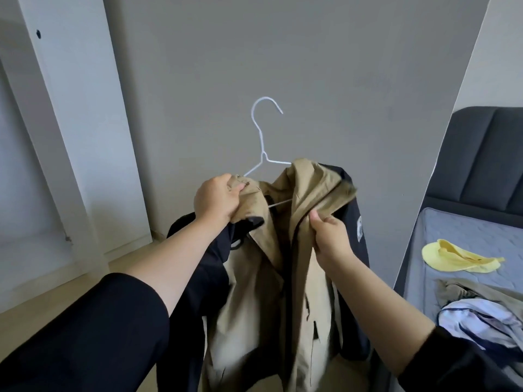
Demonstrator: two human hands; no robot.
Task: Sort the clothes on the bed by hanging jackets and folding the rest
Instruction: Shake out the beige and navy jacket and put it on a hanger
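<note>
Both hands clutch a tan-and-navy jacket [285,250] on a white wire hanger [261,142], the left hand [218,200] bunching one shoulder, the right hand [331,236] pinching the front edge, left of the bed [464,236].

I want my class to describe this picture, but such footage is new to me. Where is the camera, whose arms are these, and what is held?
One camera, worn on a person's head, looks forward and down, so the arms are the wearer's own. No machine: each grip is a bare hand. The left grip and the right grip hold a beige and dark jacket, partly on a white wire hanger. On the bed at the right lie a yellow garment and a crumpled pile of clothes.
</note>
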